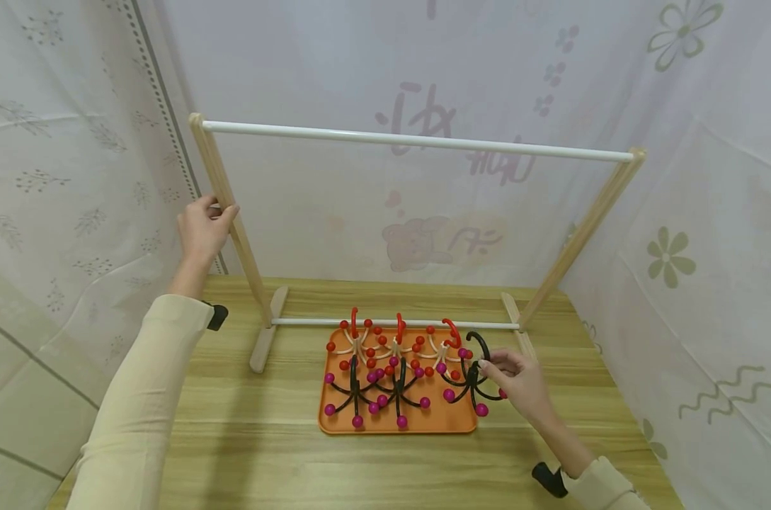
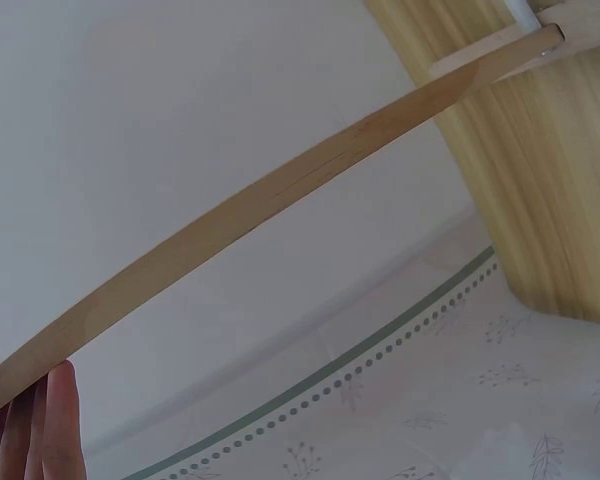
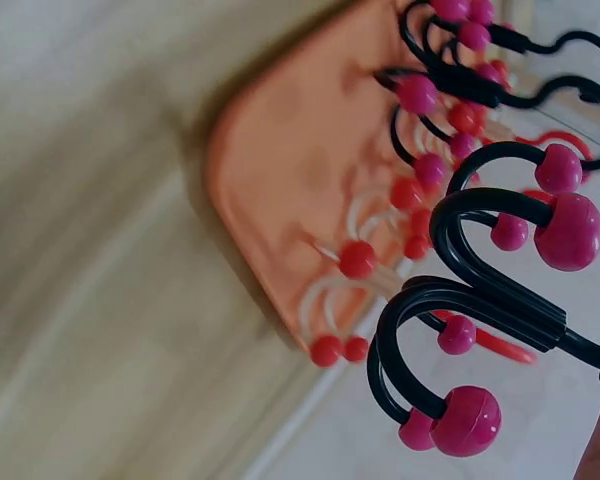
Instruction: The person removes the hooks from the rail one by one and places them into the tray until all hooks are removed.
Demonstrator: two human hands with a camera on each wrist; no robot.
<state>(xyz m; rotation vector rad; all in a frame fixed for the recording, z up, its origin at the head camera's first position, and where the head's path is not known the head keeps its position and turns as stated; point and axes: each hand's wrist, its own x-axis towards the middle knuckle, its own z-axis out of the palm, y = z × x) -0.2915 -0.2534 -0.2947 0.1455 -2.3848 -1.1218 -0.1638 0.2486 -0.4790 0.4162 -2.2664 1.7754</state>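
Note:
My right hand (image 1: 519, 382) pinches a black multi-armed hook hanger (image 1: 472, 377) with magenta ball tips near its curved hook, over the right side of an orange tray (image 1: 439, 423). In the right wrist view this hanger (image 3: 515, 310) fills the foreground, its arms curling outward. Two more black hangers (image 1: 398, 388) lie at the front of the tray, and behind them are three pale hangers (image 1: 357, 343) with red hooks and red balls. On the other side, my left hand (image 1: 203, 227) grips the left wooden post (image 1: 253, 280) of a rack, thumb in front.
The rack has a white top rod (image 1: 423, 142), a lower white rod (image 1: 305, 322) behind the tray and a right wooden post (image 1: 576, 244). Its wooden feet (image 1: 260, 352) stand on the wood-grain table (image 1: 277, 453). Patterned cloth (image 1: 710, 212) hangs at the back and sides.

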